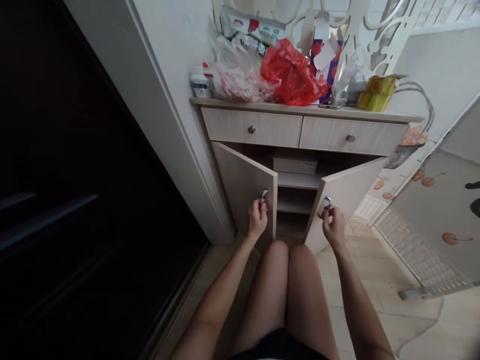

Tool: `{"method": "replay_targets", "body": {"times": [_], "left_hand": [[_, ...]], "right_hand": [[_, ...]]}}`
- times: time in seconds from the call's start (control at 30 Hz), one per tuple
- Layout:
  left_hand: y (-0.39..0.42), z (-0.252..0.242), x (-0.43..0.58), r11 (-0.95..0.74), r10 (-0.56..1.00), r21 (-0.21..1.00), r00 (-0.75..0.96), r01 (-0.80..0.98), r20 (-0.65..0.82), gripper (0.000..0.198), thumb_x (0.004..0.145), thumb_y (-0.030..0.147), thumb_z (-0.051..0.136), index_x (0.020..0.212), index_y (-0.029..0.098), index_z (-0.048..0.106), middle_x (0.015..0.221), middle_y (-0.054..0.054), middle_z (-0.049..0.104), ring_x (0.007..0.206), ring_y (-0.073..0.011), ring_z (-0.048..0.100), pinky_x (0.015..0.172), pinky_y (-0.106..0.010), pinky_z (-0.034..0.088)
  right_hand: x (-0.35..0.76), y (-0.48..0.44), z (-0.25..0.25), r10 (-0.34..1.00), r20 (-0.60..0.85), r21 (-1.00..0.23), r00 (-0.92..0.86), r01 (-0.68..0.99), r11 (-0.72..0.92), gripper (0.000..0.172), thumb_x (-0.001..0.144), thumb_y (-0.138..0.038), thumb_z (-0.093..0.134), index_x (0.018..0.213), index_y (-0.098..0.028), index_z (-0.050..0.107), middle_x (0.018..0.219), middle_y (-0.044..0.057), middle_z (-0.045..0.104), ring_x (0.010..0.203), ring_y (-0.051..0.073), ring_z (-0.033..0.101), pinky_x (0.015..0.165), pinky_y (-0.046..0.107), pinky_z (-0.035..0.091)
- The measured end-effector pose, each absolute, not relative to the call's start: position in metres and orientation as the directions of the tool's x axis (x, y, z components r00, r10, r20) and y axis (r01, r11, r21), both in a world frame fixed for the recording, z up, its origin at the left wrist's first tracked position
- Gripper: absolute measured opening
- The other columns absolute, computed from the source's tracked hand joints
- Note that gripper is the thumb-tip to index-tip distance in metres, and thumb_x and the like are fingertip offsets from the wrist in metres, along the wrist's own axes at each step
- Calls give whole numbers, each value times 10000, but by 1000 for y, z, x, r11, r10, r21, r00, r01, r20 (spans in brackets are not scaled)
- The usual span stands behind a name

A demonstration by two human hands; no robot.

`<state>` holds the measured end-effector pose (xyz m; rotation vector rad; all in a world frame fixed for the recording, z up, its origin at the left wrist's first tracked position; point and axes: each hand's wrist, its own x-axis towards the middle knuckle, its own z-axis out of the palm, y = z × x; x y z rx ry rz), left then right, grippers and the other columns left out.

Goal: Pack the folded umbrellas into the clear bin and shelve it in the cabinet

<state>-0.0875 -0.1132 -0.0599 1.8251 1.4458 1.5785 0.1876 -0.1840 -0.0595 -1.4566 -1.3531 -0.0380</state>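
A pale wood-grain cabinet stands before me with both lower doors swung partway outward. My left hand (pixel 258 218) is closed around the metal handle (pixel 264 194) of the left door (pixel 245 185). On the right door (pixel 352 195), my right hand (pixel 333 225) grips a matching curved handle (pixel 328 201). Between the doors, a white box (pixel 294 164) sits on an inner shelf (pixel 298 180); a lower shelf (pixel 294 206) shows beneath it. The rest of the interior is dark and partly hidden by the doors.
Two shut drawers (pixel 228 123) run above the doors. The cabinet top holds a red plastic bag (pixel 290 72), a clear bag (pixel 240 75), a white bottle (pixel 200 86) and a yellow package (pixel 377 95). A wall edge (pixel 180 115) borders the left; a folding screen (pixel 431 210) stands right.
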Motion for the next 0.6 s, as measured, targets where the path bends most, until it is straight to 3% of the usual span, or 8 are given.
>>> {"method": "replay_targets", "body": {"times": [0.13,0.33,0.43,0.6], "left_hand": [[-143,-65,-131,-423,789,816,-283,395,546,283,957,502,488,906,238,576,741,-39,645,696,-184,634,661,-280,493],[-163,-71,-230,-363,592,839,-594,406,544,474,825,699,516,765,228,520,650,7,550,617,-160,537,572,-287,447],[-161,-71,-287,-381,524,859,-685,343,506,477,714,699,621,762,233,533,674,20,551,669,-173,547,637,-336,490],[-153,-61,-352,-392,590,912,-728,119,349,338,619,568,763,705,303,571,661,4,588,766,-280,639,695,-530,569]], "right_hand": [[215,-239,-64,606,676,-631,418,753,185,259,932,-464,449,873,-249,580,833,110,691,759,260,628,818,446,456],[270,-300,-80,507,601,-731,618,682,35,324,884,-532,513,867,-216,585,798,77,656,782,247,614,751,385,453],[304,-323,-91,429,566,-774,704,633,-18,341,861,-554,524,829,-216,558,767,52,614,739,221,577,727,369,438],[346,-345,-99,317,505,-854,803,518,49,413,786,-619,617,831,-209,613,776,54,611,758,249,595,761,439,487]]}}
